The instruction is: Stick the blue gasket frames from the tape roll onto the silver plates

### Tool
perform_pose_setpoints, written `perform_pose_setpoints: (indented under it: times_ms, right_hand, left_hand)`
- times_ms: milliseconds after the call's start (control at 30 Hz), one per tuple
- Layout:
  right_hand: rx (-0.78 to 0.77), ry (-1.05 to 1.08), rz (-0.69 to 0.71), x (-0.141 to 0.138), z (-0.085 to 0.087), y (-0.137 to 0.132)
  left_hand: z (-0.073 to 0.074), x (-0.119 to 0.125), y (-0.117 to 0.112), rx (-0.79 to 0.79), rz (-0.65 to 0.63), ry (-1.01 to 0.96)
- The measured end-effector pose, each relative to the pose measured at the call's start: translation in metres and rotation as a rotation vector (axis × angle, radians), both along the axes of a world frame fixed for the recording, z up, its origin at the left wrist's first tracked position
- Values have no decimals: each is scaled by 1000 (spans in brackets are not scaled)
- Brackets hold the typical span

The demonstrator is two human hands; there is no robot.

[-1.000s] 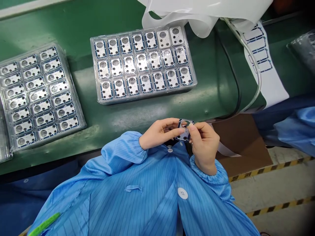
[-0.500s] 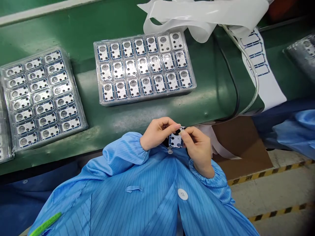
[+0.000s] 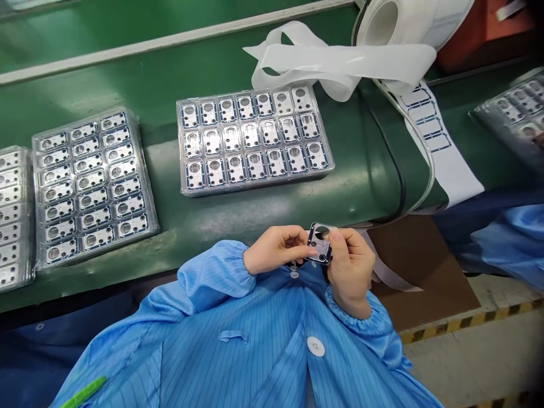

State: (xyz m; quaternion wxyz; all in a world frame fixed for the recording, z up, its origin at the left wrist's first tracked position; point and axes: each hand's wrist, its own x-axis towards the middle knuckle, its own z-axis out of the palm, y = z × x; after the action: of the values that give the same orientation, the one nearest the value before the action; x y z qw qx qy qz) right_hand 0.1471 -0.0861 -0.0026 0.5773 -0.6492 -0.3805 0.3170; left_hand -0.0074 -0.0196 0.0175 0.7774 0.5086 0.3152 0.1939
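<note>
Reading the feed from afar, I find both hands closed narrow on one small part: the left hand (image 3: 276,249) pinches the left edge of a blue-rimmed metal plate (image 3: 319,242) with a round window, and the right hand (image 3: 351,272) grips its right side, the thumb resting on the face beside the window. The plate is held up between them, just above the front of the blue striped smock (image 3: 238,323), clear of the green bench (image 3: 272,209) and slightly tilted. To my eye, holding it by the rim like this is the sound way, since it leaves the window open to view and most of the face untouched; I cannot tell how hard the fingers press. A clear blister tray (image 3: 255,188) of matching plates lies ahead, well apart from the hands, and a second tray (image 3: 97,250) lies to the left. A backing strip (image 3: 442,164) printed with blue outlines runs from a white roll (image 3: 403,22) on the right.
</note>
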Motion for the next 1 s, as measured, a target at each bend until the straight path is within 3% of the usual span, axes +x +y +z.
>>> perform_pose_setpoints:
  times_ms: [167, 333, 433, 533, 667, 767, 867, 1000]
  right_hand:
    - [-71, -13, 101, 1, 6, 1]
    - [-31, 29, 240, 4, 10, 4]
    - [55, 92, 289, 9, 7, 3]
    - [70, 103, 266, 18, 1, 0]
    - [31, 70, 128, 36, -10, -7]
    - [10, 50, 9, 53, -19, -14]
    - [-21, 55, -77, 69, -27, -23]
    - [-37, 49, -189, 94, -40, -26]
  left_hand:
    - [10, -6, 7, 172, 6, 10]
    - [46, -5, 28, 380, -67, 191]
    - [72, -2, 66, 582, -28, 299]
    - [84, 5, 128, 775, 139, 466]
    - [72, 15, 219, 944, 401, 734]
    - [53, 22, 263, 1038, 417, 925]
    - [39, 27, 277, 1098, 343, 1031]
    - [33, 28, 264, 1208, 354, 1077]
